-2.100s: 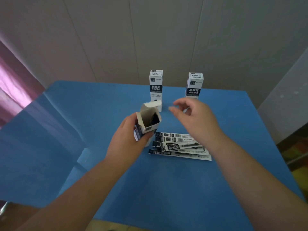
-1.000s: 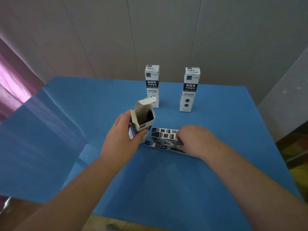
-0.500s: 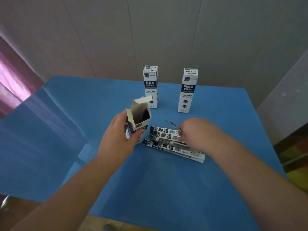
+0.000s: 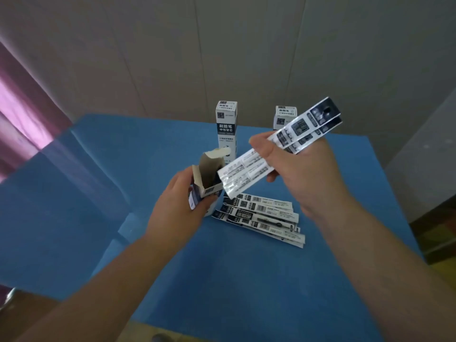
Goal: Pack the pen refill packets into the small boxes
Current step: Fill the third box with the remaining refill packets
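My left hand [image 4: 176, 207] grips a small white box [image 4: 207, 177] upright, its top flap open and dark contents showing inside. My right hand [image 4: 301, 169] holds two long pen refill packets [image 4: 249, 169] together, tilted, their lower ends just at the box's open mouth and their dark printed tops pointing up to the right. Several more refill packets [image 4: 261, 214] lie in a loose pile on the blue table [image 4: 98, 193], below my right hand.
Two closed white boxes stand upright at the back: one [image 4: 226, 127] behind the open box, the other [image 4: 283, 118] partly hidden by the held packets. A beige wall rises behind the table. A pink curtain [image 4: 19, 114] hangs at the left.
My right hand picked two packets off the pile, lifted them and brought their lower ends to the open box. My left hand kept hold of the box.
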`<state>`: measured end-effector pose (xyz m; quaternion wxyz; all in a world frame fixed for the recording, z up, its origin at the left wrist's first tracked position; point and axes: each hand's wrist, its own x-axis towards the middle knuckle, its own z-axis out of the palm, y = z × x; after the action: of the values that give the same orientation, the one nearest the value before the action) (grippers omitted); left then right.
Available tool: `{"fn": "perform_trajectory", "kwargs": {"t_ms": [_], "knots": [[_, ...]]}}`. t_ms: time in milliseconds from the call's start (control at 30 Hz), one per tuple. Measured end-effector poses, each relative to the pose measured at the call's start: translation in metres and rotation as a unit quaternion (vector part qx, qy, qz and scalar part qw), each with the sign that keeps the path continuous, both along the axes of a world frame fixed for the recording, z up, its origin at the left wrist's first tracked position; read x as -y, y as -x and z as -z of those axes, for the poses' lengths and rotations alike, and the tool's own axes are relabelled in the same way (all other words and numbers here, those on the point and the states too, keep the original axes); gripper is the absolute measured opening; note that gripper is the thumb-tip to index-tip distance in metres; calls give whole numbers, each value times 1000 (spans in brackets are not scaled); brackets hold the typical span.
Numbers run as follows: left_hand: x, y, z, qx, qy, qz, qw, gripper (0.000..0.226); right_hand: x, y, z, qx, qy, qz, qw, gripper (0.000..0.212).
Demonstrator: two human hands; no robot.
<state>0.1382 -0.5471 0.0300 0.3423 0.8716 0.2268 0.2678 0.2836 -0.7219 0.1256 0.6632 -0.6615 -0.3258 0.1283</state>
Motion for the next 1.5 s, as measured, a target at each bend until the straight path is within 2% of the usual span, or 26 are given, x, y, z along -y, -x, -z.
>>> {"fn": "perform_trajectory", "kwargs": {"t_ms": [167, 500, 700, 800, 900, 1000, 1033, 1167, 1233, 1400, 1500], "knots": [[2, 1, -1, -4, -21, 18, 1000, 45, -19, 5, 0, -10, -6, -16, 1000, 10], [2, -1, 2, -2, -29, 23, 999, 47, -30, -3, -9, 53, 14, -25, 998, 10], [-4, -1, 5, 2, -15, 3, 1000, 45, -29, -5, 8, 73, 61, -45, 994, 13], [-2, -2, 3, 4, -14, 7, 1000, 46, -35, -3, 11, 85, 121, -93, 985, 6], [-1, -3, 2, 1, -14, 4, 1000, 43, -41, -4, 9, 117, 161, -117, 973, 22], [-2, -5, 2, -2, -10, -1, 1000, 45, -36, -8, 8, 121, 166, -70, 976, 49], [-3, -6, 3, -2, -9, -2, 1000, 46, -34, -9, 8, 128, 161, -59, 977, 48], [-4, -7, 3, -3, -13, 0, 1000, 45, -32, -9, 10, 122, 123, -22, 985, 18], [-3, -7, 3, -1, -27, 10, 1000, 47, -39, -6, 14, 116, 126, -18, 985, 18], [1, -6, 3, -3, -48, 27, 999, 45, -49, -3, 19, 173, 215, -50, 960, 26], [0, -7, 3, -2, -41, 22, 999, 50, -41, -6, 15, 194, 174, -36, 965, 28]]}}
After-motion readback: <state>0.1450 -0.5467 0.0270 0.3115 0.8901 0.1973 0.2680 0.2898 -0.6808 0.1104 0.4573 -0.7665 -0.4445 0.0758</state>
